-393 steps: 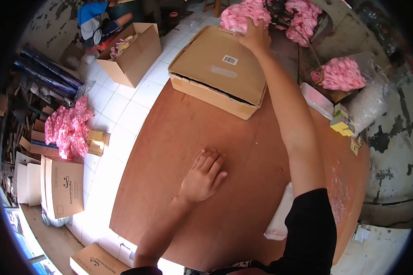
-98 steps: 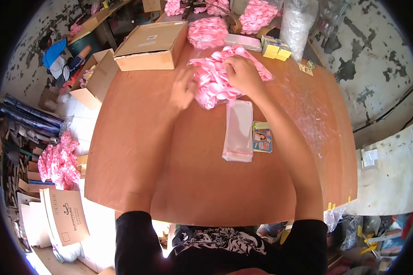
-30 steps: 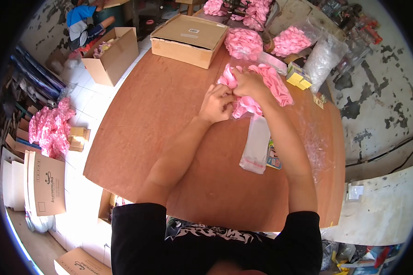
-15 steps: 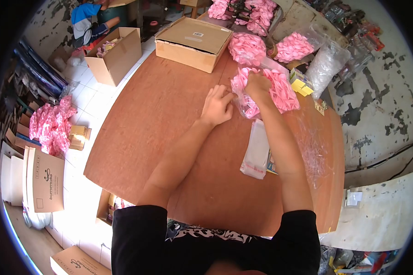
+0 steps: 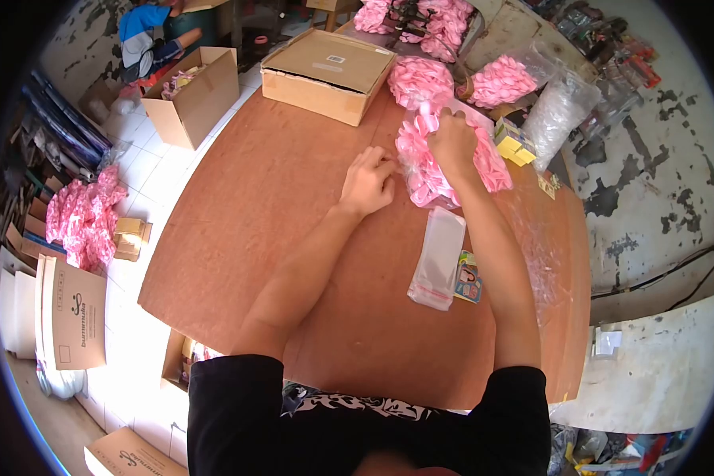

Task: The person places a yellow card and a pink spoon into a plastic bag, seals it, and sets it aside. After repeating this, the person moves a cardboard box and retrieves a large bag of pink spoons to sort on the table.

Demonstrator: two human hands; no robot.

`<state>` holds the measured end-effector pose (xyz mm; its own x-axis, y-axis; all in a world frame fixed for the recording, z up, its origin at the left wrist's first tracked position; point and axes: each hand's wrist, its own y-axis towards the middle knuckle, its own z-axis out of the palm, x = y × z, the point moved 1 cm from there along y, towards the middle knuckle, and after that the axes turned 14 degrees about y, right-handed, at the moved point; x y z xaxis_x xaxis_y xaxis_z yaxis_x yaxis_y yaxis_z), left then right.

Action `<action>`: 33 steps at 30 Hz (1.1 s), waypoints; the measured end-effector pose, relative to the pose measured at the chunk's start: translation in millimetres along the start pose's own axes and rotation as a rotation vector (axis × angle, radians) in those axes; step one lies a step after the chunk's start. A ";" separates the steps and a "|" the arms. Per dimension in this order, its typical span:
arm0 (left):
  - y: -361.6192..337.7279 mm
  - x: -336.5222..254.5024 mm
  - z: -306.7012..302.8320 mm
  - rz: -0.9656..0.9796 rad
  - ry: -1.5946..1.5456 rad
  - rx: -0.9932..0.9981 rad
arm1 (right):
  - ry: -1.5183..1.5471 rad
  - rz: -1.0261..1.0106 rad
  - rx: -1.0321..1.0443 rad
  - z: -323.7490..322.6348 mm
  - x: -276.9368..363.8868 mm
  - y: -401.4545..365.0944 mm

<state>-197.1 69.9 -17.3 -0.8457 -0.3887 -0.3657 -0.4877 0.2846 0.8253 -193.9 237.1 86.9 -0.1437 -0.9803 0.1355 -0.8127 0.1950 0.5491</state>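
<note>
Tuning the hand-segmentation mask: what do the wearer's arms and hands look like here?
Short black sleeves, nothing worn below them. Left hand and right hand ungloved; no watch, bands or rings visible. Black shirt has a white print.

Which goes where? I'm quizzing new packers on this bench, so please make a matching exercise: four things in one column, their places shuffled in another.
Things
1. bag of pink pieces
2. clear sleeves
3. flat cardboard box
4. open carton

Places
a. on the tiled floor, left of the table
b. under the right hand
c. at the table's far end
d. flat on the table, beside a printed card

Pairs: 1-b, 2-d, 3-c, 4-a.
</note>
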 end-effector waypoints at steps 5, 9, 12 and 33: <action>0.2 -0.6 0.9 0.002 0.000 -0.024 | 0.159 0.024 -0.190 -16.0 -18.1 -8.5; 1.4 0.4 0.1 0.017 -0.001 -0.039 | 0.356 0.030 -0.420 -21.4 -38.3 -2.0; 0.7 -0.2 -0.6 0.025 -0.002 -0.048 | 0.522 0.163 -0.490 -21.6 -49.3 0.8; 2.2 87.3 -5.0 -0.919 -0.884 -0.288 | 1.685 0.569 0.570 19.9 44.2 -87.3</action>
<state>-271.0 32.2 -45.2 -0.1398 0.3956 -0.9077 -0.9892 -0.0144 0.1461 -140.5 176.1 28.6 -0.0823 0.3179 0.9445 -0.9920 0.0646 -0.1082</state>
